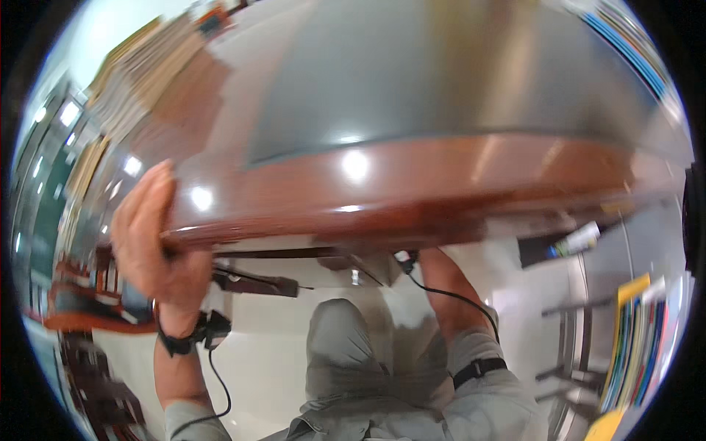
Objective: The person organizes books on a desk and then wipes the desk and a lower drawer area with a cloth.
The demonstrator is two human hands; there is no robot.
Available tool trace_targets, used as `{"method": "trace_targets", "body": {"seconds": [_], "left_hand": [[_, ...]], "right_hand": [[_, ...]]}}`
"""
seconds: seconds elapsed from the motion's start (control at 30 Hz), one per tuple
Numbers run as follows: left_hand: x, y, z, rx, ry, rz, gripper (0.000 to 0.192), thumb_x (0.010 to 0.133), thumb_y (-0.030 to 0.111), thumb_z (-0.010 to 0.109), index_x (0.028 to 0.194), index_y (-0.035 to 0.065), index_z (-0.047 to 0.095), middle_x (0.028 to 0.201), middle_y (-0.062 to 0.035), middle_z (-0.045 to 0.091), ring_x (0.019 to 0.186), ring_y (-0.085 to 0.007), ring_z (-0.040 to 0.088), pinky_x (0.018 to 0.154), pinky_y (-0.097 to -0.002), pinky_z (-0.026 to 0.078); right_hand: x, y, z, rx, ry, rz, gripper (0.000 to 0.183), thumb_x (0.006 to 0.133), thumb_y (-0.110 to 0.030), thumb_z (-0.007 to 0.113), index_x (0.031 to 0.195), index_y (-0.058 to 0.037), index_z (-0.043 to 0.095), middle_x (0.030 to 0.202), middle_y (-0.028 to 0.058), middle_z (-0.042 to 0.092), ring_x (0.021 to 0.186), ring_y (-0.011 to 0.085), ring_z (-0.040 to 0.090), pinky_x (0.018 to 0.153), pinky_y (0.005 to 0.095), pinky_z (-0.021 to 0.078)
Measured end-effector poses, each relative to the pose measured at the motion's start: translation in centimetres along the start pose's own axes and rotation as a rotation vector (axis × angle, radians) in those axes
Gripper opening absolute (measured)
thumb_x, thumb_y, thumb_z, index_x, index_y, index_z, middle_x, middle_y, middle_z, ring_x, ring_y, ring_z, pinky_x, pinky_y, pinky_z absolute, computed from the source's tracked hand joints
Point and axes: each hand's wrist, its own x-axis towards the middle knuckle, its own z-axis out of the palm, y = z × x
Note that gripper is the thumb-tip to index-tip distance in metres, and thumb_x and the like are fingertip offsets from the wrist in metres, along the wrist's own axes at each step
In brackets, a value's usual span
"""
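Observation:
A glossy reddish-brown wooden desk (309, 182) with a dark grey inset top (386, 77) stretches before me. My left hand (149, 242) rests at the desk's left corner, its fingers over the edge and the thumb lower down. A black strap with a small cabled device (216, 329) is on that wrist. My right forearm reaches under the front edge of the desk. The right hand itself is hidden there; a cabled device (407, 261) shows at the wrist. Whether that hand holds anything cannot be seen.
Stacked papers or folders (149, 71) stand at the desk's upper left. Wooden chairs (99, 303) are at the left. Several upright folders (634, 347) stand at the lower right, near dark metal legs (579, 375). Blue folders (623, 49) lie at the upper right.

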Motion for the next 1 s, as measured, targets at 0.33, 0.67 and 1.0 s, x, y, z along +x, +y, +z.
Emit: {"method": "trace_targets", "body": {"seconds": [0.33,0.67,1.0], "left_hand": [[-1.3,-0.4,1.6,-0.097,0.017,-0.180,0.042,0.080,-0.005,0.071,0.122,-0.0006,0.065,0.120,-0.0140,0.068,0.108,-0.0266,0.065,0.096,-0.0358,0.049],[-2.8,-1.7,1.6,-0.073,0.037,-0.290,0.036,0.086,0.013,0.077,0.120,0.0031,0.067,0.108,-0.0097,0.072,0.090,-0.0177,0.068,0.082,-0.0309,0.056],[-3.0,-2.4,0.7,0.137,-0.014,-0.409,0.042,0.085,0.030,0.079,0.116,0.0044,0.069,0.105,-0.0068,0.073,0.089,-0.0178,0.067,0.081,-0.0328,0.054]], "right_hand": [[-6.7,2.2,6.2,0.210,-0.158,0.094,0.025,0.100,-0.022,0.044,0.108,-0.0064,0.062,0.107,0.0130,0.066,0.104,0.0301,0.061,0.095,0.0392,0.0476],[-12.5,-9.4,-7.0,0.545,-0.188,0.138,0.039,0.090,-0.034,0.060,0.104,0.0017,0.061,0.099,0.0211,0.064,0.095,0.0365,0.061,0.087,0.0442,0.0480],[-11.4,-10.7,-8.5,0.729,-0.125,-0.051,0.033,0.085,-0.024,0.058,0.107,0.0000,0.060,0.098,0.0256,0.063,0.093,0.0441,0.061,0.081,0.0468,0.0513]]}}
